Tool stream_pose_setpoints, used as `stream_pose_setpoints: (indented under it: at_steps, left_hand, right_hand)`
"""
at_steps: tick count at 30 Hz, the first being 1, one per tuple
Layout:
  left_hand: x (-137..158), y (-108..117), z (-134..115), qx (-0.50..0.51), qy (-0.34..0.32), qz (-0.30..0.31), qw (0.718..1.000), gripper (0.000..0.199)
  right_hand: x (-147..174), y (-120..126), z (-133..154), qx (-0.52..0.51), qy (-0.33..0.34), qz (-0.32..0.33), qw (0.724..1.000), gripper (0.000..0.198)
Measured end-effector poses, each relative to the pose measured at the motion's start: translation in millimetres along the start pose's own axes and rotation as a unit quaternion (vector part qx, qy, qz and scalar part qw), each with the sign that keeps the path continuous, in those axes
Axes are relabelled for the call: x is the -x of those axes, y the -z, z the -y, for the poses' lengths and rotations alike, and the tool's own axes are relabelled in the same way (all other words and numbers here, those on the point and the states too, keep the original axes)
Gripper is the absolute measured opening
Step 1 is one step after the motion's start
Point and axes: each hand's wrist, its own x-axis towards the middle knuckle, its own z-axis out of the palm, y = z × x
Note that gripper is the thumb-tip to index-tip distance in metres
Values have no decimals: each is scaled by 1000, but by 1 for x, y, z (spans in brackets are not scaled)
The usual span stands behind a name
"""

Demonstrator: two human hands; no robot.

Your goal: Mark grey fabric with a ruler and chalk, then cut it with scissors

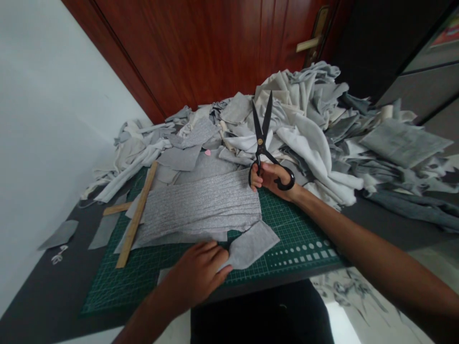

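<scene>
On the table (34, 296), at the far left, a grey scrap (60, 234) lies near a knotted white cord (59, 255); next comes the green cutting mat (103, 286), with a long wooden strip (138, 217) slanting over it and a shorter strip (116, 208) meeting its left side; speckled grey fabric (201, 200), pleated or layered in rows, spreads across the mat's middle.

Below it the left hand (201, 270) has its fingers pressed together, pinching the left end of a grey fabric piece (253, 246) near the mat's front edge; this piece's upper corner meets the speckled fabric, so a careless cut there could nip both, and a loose pinch could let the piece skew.

Further right, the right hand (272, 179) holds black scissors (260, 143), fingers curled around the left handle loop; the blades stand apart; the tips point towards the wooden door (215, 48), the long axis running away from the person; beyond, a fabric heap (308, 124) reaches the right side.
</scene>
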Motion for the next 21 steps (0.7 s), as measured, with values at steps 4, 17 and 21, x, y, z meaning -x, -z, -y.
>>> stream_pose_setpoints:
  at_steps: [4, 17, 21]
  left_hand:
    - [-52, 72, 65, 43, 93, -76, 992, 39]
    - [-62, 59, 167, -86, 190, -121, 971, 80]
    - [-42, 12, 150, -64, 218, -8, 974, 72]
  right_hand:
    - [0, 4, 5, -15, 3, -6, 1000, 34]
    - [-2, 9, 8, -48, 25, -9, 999, 33]
    - [-2, 11, 2, -35, 19, -3, 999, 34]
